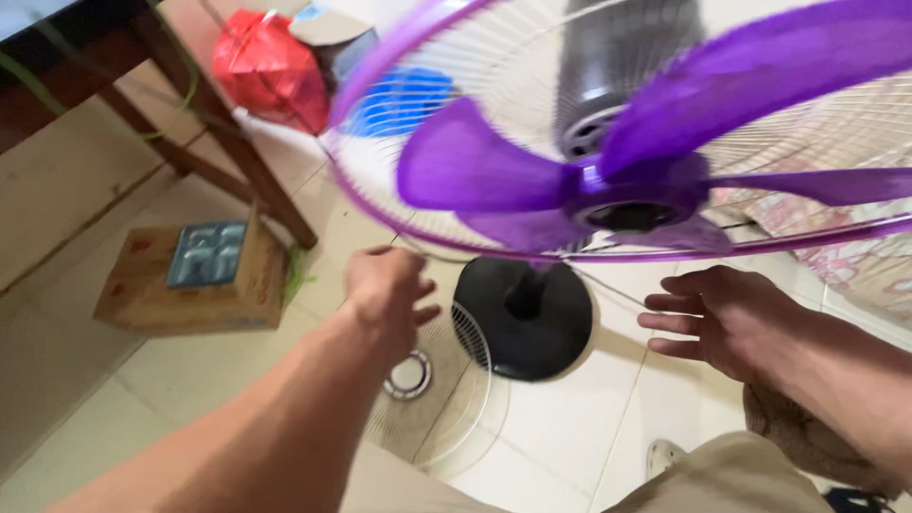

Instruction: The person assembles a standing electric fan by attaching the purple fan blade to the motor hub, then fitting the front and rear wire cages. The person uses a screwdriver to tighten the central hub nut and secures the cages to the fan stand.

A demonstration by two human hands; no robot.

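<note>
The front grille (446, 380) is already off on the floor, the purple blades (608, 180) still mounted, approached by a half-curled, empty left hand (385, 290) and spread right hand (712, 318).

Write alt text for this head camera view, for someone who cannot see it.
Two bare hands reach toward a purple-bladed fan with its front grille off: the left hand at the rear guard's rim, the right hand open below it. A loose wire grille lies on the tiled floor by the fan's black base.
</note>
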